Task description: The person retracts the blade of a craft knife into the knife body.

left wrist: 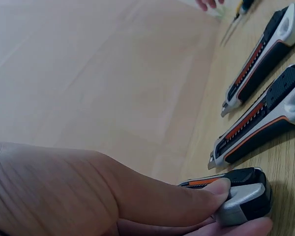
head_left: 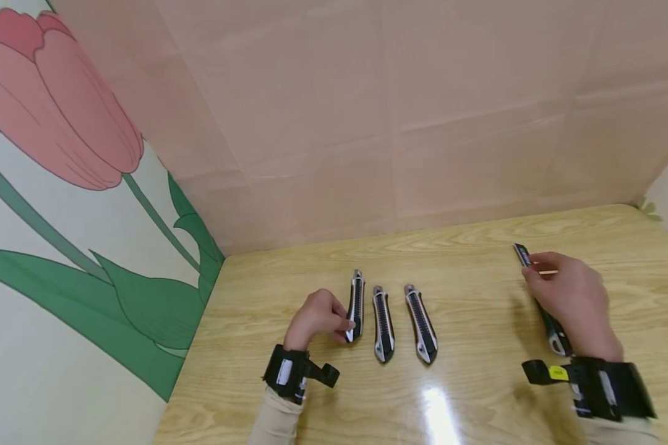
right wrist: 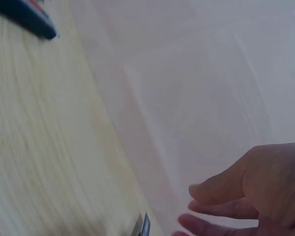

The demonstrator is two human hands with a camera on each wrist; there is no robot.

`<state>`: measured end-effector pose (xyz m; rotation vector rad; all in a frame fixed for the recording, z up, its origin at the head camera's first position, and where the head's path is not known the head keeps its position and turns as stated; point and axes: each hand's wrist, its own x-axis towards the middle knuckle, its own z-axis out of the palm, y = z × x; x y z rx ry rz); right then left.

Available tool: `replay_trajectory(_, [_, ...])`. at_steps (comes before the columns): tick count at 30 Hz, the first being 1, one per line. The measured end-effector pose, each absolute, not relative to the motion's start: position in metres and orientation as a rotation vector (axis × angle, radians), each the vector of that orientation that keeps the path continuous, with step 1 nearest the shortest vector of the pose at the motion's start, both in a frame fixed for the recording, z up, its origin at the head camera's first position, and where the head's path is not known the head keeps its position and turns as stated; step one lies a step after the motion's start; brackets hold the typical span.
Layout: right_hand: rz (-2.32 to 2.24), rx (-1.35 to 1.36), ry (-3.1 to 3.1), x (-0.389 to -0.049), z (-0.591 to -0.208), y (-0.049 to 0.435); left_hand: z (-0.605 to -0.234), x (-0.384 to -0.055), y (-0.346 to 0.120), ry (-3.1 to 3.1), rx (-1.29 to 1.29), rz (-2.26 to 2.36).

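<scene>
Three snap-off utility knives lie side by side on the wooden table. My left hand (head_left: 321, 316) pinches the handle end of the leftmost utility knife (head_left: 357, 296), thumb on top, as the left wrist view shows. Beside it are the middle utility knife (head_left: 383, 324) and the right one (head_left: 421, 324), black and silver with orange slots. My right hand (head_left: 573, 303) is above a dark, long-handled tool (head_left: 556, 337), partly hidden by the hand. Thumb and fingers stand apart in the right wrist view, where pointed metal tips (right wrist: 143, 227) show below.
The wooden table (head_left: 479, 383) meets a wall hung with creased pinkish-brown sheeting (head_left: 395, 123) at its back edge. A painted tulip (head_left: 61, 105) covers the left wall. Light glares off the table's front.
</scene>
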<state>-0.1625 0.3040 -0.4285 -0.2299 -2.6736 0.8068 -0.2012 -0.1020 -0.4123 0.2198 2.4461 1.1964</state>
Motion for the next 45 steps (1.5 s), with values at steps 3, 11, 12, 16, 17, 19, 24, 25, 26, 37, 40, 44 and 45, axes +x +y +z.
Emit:
replay_trajectory(3, [0.786,-0.268,-2.725,-0.161,-0.434,0.313,-0.413,-0.201,-0.105,2.410,0.216,1.172])
replay_trajectory(11, [0.737,-0.332,-2.858,-0.160,-0.448,0.332,-0.415,-0.202,-0.113,2.352,0.256,1.088])
replay_trajectory(12, [0.731,-0.347,-2.886,-0.160,-0.449,0.334,-0.414,-0.201,-0.113,2.347,0.251,1.088])
replay_trajectory(16, [0.716,-0.395,-2.981,-0.160,-0.449,0.335,-0.411,-0.200,-0.113,2.327,0.212,1.076])
replay_trajectory(17, [0.717,-0.404,-2.993,-0.159,-0.449,0.335,-0.410,-0.199,-0.112,2.322,0.198,1.071])
replay_trajectory(19, [0.711,-0.425,-3.010,-0.159,-0.449,0.334,-0.408,-0.198,-0.111,2.312,0.179,1.066])
replay_trajectory(24, [0.702,-0.499,-3.042,-0.158,-0.451,0.335,-0.406,-0.195,-0.109,2.313,0.175,1.055])
replay_trajectory(25, [0.706,-0.524,-3.044,-0.158,-0.452,0.335,-0.406,-0.194,-0.109,2.315,0.173,1.050])
replay_trajectory(26, [0.710,-0.545,-3.045,-0.159,-0.453,0.335,-0.406,-0.193,-0.108,2.318,0.171,1.044])
replay_trajectory(37, [0.719,-0.533,-2.995,-0.162,-0.453,0.334,-0.404,-0.191,-0.107,2.340,0.159,0.995])
replay_trajectory(40, [0.746,-0.473,-2.975,-0.164,-0.449,0.328,-0.404,-0.191,-0.108,2.334,0.163,0.994])
replay_trajectory(44, [0.822,-0.402,-2.951,-0.168,-0.441,0.318,-0.405,-0.192,-0.110,2.323,0.183,0.980])
replay_trajectory(45, [0.838,-0.384,-2.937,-0.169,-0.439,0.315,-0.405,-0.192,-0.111,2.323,0.187,0.969])
